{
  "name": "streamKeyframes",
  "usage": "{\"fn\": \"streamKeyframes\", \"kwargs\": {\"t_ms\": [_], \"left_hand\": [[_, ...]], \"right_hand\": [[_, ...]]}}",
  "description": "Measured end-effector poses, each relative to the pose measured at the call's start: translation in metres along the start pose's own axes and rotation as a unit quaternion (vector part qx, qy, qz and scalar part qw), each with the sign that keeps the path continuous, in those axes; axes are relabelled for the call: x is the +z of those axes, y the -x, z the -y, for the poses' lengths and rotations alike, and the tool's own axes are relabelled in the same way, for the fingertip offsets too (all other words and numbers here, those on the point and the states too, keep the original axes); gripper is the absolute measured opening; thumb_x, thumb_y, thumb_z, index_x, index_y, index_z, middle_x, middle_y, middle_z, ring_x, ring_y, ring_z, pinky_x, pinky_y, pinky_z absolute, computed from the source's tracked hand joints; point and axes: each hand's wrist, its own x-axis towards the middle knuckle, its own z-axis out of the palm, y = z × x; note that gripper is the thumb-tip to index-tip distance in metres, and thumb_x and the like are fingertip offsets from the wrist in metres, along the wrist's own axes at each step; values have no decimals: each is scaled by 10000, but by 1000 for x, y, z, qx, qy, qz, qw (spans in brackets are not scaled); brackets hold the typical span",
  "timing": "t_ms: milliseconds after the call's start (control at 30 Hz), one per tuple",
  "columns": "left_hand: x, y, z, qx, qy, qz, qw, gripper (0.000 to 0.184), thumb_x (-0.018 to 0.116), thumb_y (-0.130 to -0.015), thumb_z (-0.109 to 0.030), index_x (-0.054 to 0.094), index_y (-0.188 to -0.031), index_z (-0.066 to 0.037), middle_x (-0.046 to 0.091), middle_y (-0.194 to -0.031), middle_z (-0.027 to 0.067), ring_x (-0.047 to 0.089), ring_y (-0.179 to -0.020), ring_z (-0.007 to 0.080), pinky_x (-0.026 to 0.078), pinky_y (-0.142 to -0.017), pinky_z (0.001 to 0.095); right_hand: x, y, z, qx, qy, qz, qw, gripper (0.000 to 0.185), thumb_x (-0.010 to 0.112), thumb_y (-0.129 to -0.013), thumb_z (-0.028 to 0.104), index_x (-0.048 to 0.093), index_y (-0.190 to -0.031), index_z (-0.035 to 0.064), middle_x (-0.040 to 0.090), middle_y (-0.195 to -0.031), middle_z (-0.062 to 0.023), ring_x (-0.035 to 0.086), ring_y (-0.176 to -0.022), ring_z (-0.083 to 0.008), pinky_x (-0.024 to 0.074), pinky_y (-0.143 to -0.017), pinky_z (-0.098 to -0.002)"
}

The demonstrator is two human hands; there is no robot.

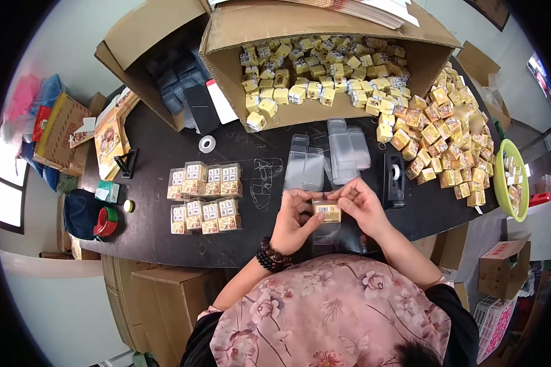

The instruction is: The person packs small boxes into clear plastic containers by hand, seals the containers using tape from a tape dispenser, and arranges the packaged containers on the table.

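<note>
Left hand: thumb and fingers closed on the small box (pixel 329 213)
Right hand (pixel 362 208): fingertips together at the box's upper edge
Box: between both hands, over the table (pixel 147 232)
Clear sleeves (pixel 305 164): just beyond

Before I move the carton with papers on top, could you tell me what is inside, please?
The carton holds a heap of small yellow boxes; whatever lies beneath them is covered.

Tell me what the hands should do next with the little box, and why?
Maybe the left hand should steady the small box while the right hand gently presses its top edge, since fingers of both hands are already there.
</note>
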Motion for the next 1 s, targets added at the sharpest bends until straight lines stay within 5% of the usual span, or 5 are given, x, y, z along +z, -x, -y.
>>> {"fn": "streamKeyframes", "kwargs": {"t_ms": [533, 600, 700, 800, 1000], "left_hand": [[-34, 13, -27, 50, -319, 63, 944, 504, 668, -859, 3, 417, -1295, -4, 586, -1174, 107, 625, -994, 165, 527, -776, 277], [-40, 19, -24, 29, -292, 8, 956, 317, 576, -937, -5, 469, -1234, -21, 554, -1213, 118, 593, -1078, 169, 538, -823, 290], [-50, 27, -10, -49, 120, -219, 967, 213, 522, -973, -38, 462, -1176, -69, 563, -1180, 108, 622, -1018, 192, 552, -848, 339], [-61, 40, -28, -134, 332, -178, 917, 231, 477, -973, -52, 438, -1189, -123, 564, -1177, 103, 598, -1100, 260, 482, -987, 483], [-90, 88, -24, -278, 315, 4, 908, 541, 542, -874, -57, 401, -1397, -70, 575, -1191, 83, 565, -1117, 200, 463, -971, 370]], "right_hand": [[5, -33, -4, -40, 244, 178, 952, 156, 621, -931, 84, 677, -1059, 15, 618, -1087, -77, 622, -1016, -195, 493, -870, -301], [11, -46, -2, -48, 277, 211, 936, 182, 608, -941, 105, 665, -1091, 18, 613, -1102, -82, 617, -1034, -210, 491, -873, -308], [32, -95, -5, -77, 351, 131, 924, 294, 619, -920, 129, 599, -1201, 46, 604, -1153, -107, 580, -1111, -256, 461, -940, -355], [40, -183, -42, -148, 496, 24, 855, 413, 643, -860, 85, 553, -1262, 51, 555, -1267, -125, 531, -1173, -317, 431, -1007, -415], [48, -295, -85, -212, 705, 73, 673, 522, 680, -799, 66, 508, -1292, 70, 517, -1319, -114, 398, -1302, -303, 371, -1057, -430]]}}
